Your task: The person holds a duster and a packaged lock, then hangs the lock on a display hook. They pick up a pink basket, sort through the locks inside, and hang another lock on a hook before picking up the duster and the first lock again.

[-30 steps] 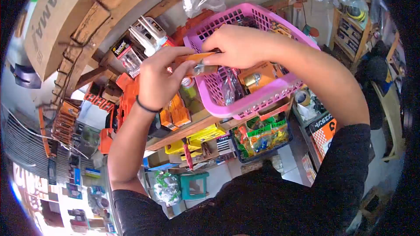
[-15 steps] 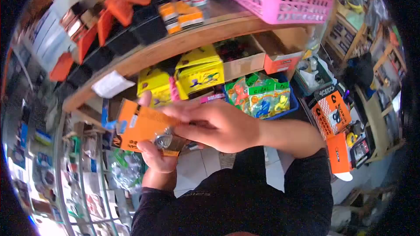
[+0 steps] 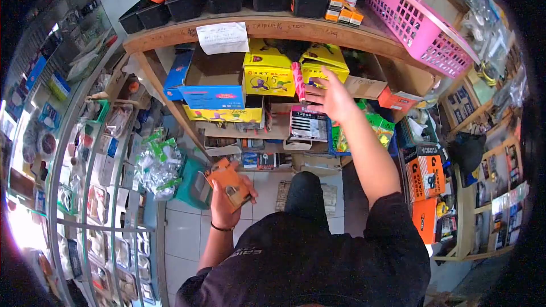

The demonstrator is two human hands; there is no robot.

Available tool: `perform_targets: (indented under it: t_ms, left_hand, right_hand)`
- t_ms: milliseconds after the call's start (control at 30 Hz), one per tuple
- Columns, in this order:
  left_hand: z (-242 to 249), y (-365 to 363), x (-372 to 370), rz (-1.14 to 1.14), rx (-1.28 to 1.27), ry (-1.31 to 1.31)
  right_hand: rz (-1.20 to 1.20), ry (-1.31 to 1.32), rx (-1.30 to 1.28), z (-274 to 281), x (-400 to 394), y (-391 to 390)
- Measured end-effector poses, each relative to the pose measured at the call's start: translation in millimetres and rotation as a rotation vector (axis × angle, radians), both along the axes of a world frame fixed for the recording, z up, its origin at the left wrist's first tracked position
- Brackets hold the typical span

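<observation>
My left hand [image 3: 226,200] is closed on an orange carded pack [image 3: 228,183], held low above the tiled floor. The card has a dark or clear area on its front, and its print is too blurred to read. My right hand [image 3: 330,99] reaches to the shelf with its fingers apart. Its fingertips are right beside a pink, slim item [image 3: 298,82] that stands in front of two yellow boxes [image 3: 269,69]. Below that hand lies a dark pink and white striped box [image 3: 309,122], and a blue basket [image 3: 392,146] of green-topped packets is partly behind my forearm.
Black bins [image 3: 229,0] with orange pieces line the top shelf, near a pink basket [image 3: 421,28]. A blue open box [image 3: 213,96] sits left of the yellow boxes. Glass shelving [image 3: 85,153] stands at left, orange boxes [image 3: 424,173] at right. A teal container [image 3: 193,185] is near my left hand.
My right hand has left the orange pack and moved out to the shelf by the pink item. My left hand keeps the pack, now lower. The view has swung round and levelled.
</observation>
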State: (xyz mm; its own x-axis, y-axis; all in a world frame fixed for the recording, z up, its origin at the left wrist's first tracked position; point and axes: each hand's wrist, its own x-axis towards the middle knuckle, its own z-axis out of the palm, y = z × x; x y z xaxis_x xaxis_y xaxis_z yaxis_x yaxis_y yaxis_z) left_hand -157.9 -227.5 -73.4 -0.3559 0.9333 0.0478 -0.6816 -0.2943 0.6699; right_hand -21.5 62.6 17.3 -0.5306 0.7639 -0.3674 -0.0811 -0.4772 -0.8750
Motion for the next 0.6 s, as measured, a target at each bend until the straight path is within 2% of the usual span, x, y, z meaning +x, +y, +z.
perform_targets:
  t_ms: [133, 200, 267, 300, 333, 367, 400, 433, 533, 600]
  left_hand:
    - [-13, -19, 5, -0.039, -0.109, -0.094]
    - [-15, -20, 4, -0.027, -0.093, -0.087]
    - [-15, -22, 7, -0.018, -0.082, -0.076]
    - [-14, -22, 9, 0.006, -0.067, -0.086]
    - [-12, -25, 6, 0.03, -0.059, -0.083]
    - [-10, -26, 6, 0.044, -0.061, -0.084]
    - [-10, -21, 0, 0.058, -0.036, -0.079]
    - [-12, -13, -2, 0.078, -0.005, -0.092]
    - [-16, -9, 2, 0.071, -0.071, -0.129]
    - [-16, 2, -6, 0.032, -0.089, -0.048]
  right_hand:
    - [0.108, 0.029, -0.013, -9, -32, 8]
    - [0.095, 0.056, -0.048, -20, -50, 16]
    - [0.042, 0.087, 0.028, -22, -59, 10]
    - [0.085, 0.238, 0.028, -31, -45, -2]
    - [0.104, 0.353, -0.085, -36, -23, -28]
    - [0.332, 0.43, -0.096, -28, 8, -63]
    - [0.284, 0.39, -0.222, -39, 26, -84]
    - [0.356, 0.27, -0.24, -50, 39, -90]
    - [0.263, 0.211, -0.433, -74, 44, -96]
    - [0.227, 0.124, -0.34, -83, 37, -109]
